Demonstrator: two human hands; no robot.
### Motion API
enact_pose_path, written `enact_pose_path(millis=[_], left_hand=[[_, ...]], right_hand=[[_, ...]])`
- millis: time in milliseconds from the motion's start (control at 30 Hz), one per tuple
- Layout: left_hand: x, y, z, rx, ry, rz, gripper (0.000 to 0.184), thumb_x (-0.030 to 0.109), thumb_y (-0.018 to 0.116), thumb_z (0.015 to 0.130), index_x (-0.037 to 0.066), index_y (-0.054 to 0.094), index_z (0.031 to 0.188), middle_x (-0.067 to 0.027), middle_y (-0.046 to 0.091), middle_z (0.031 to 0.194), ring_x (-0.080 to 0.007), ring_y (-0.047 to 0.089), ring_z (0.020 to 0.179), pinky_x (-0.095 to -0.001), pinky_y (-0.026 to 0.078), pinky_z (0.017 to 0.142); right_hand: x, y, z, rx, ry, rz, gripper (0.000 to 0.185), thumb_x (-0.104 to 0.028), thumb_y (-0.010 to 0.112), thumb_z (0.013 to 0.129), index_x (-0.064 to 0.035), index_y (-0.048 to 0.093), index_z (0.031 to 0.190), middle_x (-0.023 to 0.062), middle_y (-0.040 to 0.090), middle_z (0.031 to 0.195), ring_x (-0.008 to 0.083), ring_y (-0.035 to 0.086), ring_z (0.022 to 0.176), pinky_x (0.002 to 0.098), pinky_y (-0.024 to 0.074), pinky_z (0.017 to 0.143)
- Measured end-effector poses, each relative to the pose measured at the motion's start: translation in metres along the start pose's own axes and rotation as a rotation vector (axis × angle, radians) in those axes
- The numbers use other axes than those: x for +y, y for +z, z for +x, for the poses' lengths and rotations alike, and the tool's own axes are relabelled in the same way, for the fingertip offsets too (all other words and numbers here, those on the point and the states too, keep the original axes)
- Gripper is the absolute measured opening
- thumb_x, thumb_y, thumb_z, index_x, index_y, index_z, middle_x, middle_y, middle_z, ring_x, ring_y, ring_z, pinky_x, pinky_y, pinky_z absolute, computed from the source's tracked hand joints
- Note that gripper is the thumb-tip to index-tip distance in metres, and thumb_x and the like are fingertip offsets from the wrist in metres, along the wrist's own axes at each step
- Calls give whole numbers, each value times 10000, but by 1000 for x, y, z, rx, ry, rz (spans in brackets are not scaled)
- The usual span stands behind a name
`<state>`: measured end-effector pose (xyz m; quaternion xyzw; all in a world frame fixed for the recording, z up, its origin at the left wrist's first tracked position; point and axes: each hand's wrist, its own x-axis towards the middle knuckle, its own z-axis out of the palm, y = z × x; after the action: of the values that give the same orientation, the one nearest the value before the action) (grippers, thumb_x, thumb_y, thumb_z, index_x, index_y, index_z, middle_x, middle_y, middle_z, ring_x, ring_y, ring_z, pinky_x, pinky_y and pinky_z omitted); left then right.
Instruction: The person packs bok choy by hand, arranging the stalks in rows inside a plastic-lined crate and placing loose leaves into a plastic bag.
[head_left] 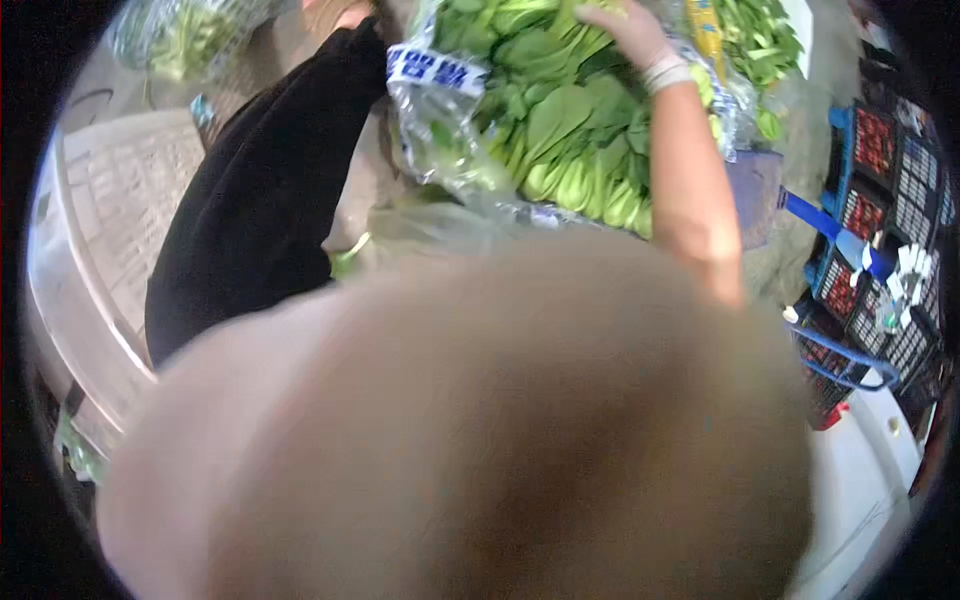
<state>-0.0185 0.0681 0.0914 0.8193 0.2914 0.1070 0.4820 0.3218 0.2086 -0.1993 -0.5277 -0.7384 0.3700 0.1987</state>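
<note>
My right hand [632,36], in a pale thin glove, reaches to the top edge. It rests on a heap of leafy greens [560,115], with one finger stretched out over the leaves. The greens have pale stems and lie in a clear plastic bag [440,110] with blue lettering. More leafy greens [755,35] lie right of the hand. My left hand cannot be made out. A large blurred brownish shape [480,420] very close to the camera covers the lower middle; I cannot tell what it is.
A black-clothed limb [255,190] extends up the left side, beside a white crate [130,190]. Another bag of greens [190,40] lies at the upper left. Black crates with red contents [873,140], white gloves [910,275] and a white surface [850,480] are at the right.
</note>
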Motion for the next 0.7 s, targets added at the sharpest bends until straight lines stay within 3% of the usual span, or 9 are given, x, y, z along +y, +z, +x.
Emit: enact_pose_path(millis=[33,67,100,167,267,400,467,600,700], left_hand=[[10,-3,5,-4,35,36,469,75,507,695,-124,594,1111,-206,660,1006,-248,642,904,-331,485,855],[-5,26,11,416,125,-272,479,34,482,642,-133,598,1076,-208,661,1004,-253,640,898,-325,483,852],[-1,24,14,410,140,-261,479,34,482,642,-133,598,1076,-208,661,1004,-253,640,898,-325,483,852],[11,21,18,314,-122,-68,447,-91,437,710,-83,597,1127,-154,654,1006,-202,629,886,-298,481,845],[-11,22,18,196,-326,-22,386,-54,529,787,-20,605,1164,-126,651,980,-186,628,882,-296,484,839],[-35,38,34,131,-297,182,359,3,536,812,-32,593,1165,-168,660,939,-240,667,857,-326,516,784],[-30,36,42,48,-455,79,362,60,550,824,-48,579,1169,-205,670,914,-312,675,805,-357,530,761],[-45,47,56,-7,-395,179,401,146,601,832,-39,582,1187,-225,660,998,-339,667,835,-377,527,781],[-55,63,58,101,-318,266,403,175,624,831,-36,594,1172,-225,657,992,-337,659,896,-382,518,813]], right_hand=[[-17,-1,-14,43,6,6,439,-343,676,828,-26,648,1130,160,657,1109,280,608,1063,349,447,957],[-25,0,-27,103,38,-224,536,-382,708,798,-93,605,1239,168,598,1252,260,558,1158,371,404,1016],[-48,3,-40,182,4,13,426,-302,715,820,-69,650,1171,74,655,1107,183,596,1041,312,447,939],[-46,9,-52,207,-137,-128,565,-440,776,727,-92,649,1153,125,648,1092,275,614,1033,358,460,942],[-60,21,-63,270,-104,-302,552,-434,767,704,-115,633,1135,111,598,1116,310,540,1095,396,423,977],[-73,33,-81,478,-121,-276,441,-304,762,715,-88,650,1083,110,614,1049,299,561,1017,387,425,940],[-71,28,-94,593,-85,-233,465,-399,732,697,-112,663,1057,90,625,1045,286,556,1027,405,424,945],[-88,9,-125,900,7,83,363,-136,735,727,-53,663,1072,79,624,994,246,579,951,348,443,897],[-104,-7,-139,1037,44,284,356,-112,716,766,-14,649,1101,77,625,1030,192,588,961,317,453,897]])
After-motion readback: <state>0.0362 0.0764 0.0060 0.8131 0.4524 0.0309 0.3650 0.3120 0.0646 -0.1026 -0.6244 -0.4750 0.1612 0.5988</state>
